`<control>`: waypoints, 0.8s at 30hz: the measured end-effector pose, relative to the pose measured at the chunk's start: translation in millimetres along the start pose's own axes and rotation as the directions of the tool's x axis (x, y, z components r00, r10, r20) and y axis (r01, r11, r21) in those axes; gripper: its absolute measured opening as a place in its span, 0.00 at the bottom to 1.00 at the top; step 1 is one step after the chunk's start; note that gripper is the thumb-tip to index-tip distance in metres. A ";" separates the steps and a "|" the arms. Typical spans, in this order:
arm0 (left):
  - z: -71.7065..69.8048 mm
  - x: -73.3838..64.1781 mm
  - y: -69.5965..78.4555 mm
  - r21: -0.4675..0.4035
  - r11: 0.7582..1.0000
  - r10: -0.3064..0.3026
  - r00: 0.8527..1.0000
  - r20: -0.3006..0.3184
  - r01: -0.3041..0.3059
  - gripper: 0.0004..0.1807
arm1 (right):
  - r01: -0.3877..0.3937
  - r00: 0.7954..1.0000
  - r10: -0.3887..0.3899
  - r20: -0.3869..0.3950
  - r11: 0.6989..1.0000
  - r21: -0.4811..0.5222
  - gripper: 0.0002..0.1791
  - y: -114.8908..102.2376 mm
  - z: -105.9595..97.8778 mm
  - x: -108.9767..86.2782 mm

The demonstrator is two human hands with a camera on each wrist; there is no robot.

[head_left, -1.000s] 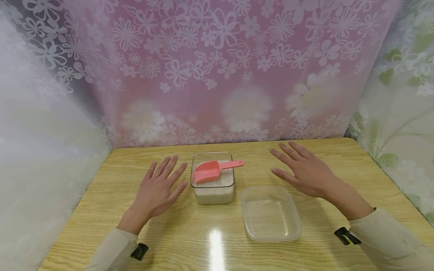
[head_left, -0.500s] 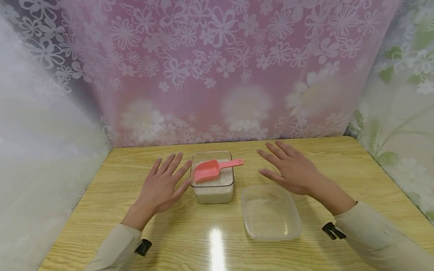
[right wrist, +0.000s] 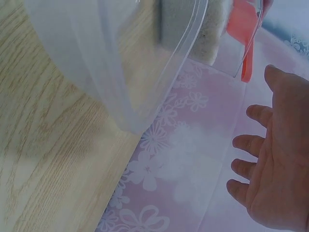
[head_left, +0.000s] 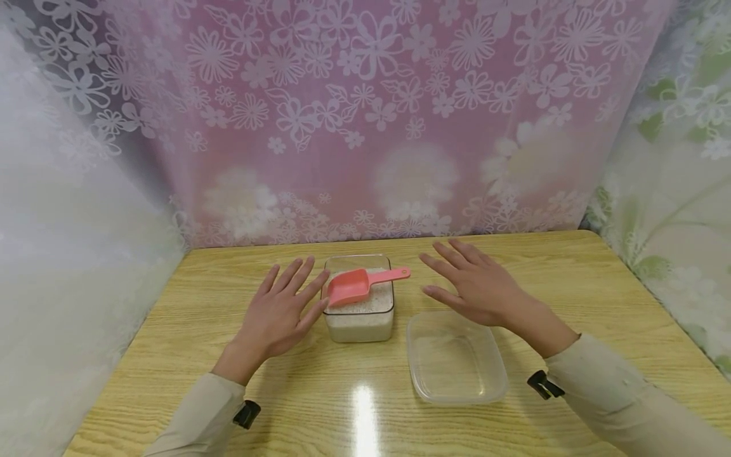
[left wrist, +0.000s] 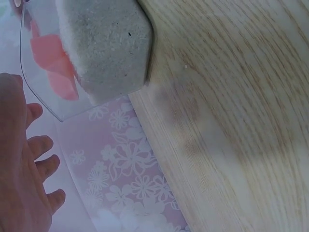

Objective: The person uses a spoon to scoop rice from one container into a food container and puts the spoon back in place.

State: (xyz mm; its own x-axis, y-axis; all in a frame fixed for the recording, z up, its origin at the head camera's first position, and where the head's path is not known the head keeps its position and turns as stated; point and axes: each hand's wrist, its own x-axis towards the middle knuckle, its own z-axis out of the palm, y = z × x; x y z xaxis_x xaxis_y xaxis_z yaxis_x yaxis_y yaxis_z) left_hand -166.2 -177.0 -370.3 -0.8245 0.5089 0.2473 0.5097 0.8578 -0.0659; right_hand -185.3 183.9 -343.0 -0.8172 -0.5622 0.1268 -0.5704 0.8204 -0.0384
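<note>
A clear square container (head_left: 361, 330) filled with white, rice-like grain (left wrist: 108, 53) stands mid-table. On the grain lies a pink scoop (head_left: 349, 287), its handle jutting right over the rim. My left hand (head_left: 280, 320), fingers spread and straight, hovers at the container's left side, fingertips overlapping the rim in the head view. To the right of the scoop's handle, my right hand (head_left: 485, 289) hangs with spread fingers and holds nothing. Below it sits a wider, low translucent plastic container (head_left: 419, 388), with nothing seen inside. Both palms show in the wrist views, apart from the scoop.
The wood-grain table (head_left: 285, 406) ends at a back edge against a pink flowered curtain (head_left: 365, 127). Pale curtains hang at the left (head_left: 68, 254) and right. A black clip-like piece (head_left: 247, 414) is at the left sleeve, and a similar one (head_left: 545, 384) at the right.
Both hands have moved inward: the left a little to the right, up to the grain container, and the right to the left, nearer the scoop's handle. The containers and scoop stay in place.
</note>
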 end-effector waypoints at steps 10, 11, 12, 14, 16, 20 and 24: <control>3.1 0.7 -0.4 -0.001 1.000 0.019 1.000 -0.009 -0.019 0.30 | 0.012 1.000 -0.012 0.016 1.000 0.011 0.37 -6.9 4.0 8.6; 3.1 0.7 -0.5 -0.001 1.000 0.020 1.000 -0.006 -0.020 0.30 | 0.012 1.000 -0.012 0.018 1.000 0.012 0.37 -7.5 4.2 9.1; 3.1 0.8 -0.5 -0.002 1.000 0.023 1.000 -0.001 -0.023 0.30 | 0.013 1.000 -0.014 0.017 1.000 0.013 0.37 -8.1 4.4 9.7; 3.6 0.9 -0.9 -0.005 1.000 0.025 1.000 0.010 -0.025 0.30 | 0.020 1.000 -0.020 0.015 1.000 0.011 0.37 -9.2 4.9 10.9; 3.9 1.0 -1.0 -0.016 0.999 0.028 0.999 0.017 -0.028 0.30 | 0.028 1.000 -0.028 0.007 1.000 0.010 0.36 -10.5 5.4 12.1; 5.5 1.7 -0.8 -0.040 0.998 0.043 0.999 0.019 -0.042 0.29 | 0.039 0.999 -0.039 0.002 0.999 0.015 0.36 -13.1 6.0 14.8; 7.2 2.3 -0.6 -0.050 0.997 0.061 0.998 0.006 -0.061 0.29 | 0.046 0.999 -0.046 0.007 0.999 0.024 0.37 -15.4 6.1 17.2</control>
State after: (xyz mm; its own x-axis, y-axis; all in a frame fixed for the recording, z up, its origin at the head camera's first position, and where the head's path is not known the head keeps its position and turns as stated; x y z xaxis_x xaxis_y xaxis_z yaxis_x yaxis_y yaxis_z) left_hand -170.3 -175.9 -376.7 -0.7931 0.5610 0.2374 0.5706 0.8206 -0.0329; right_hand -191.1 160.9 -346.2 -0.7907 -0.6000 0.1219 -0.6090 0.7911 -0.0567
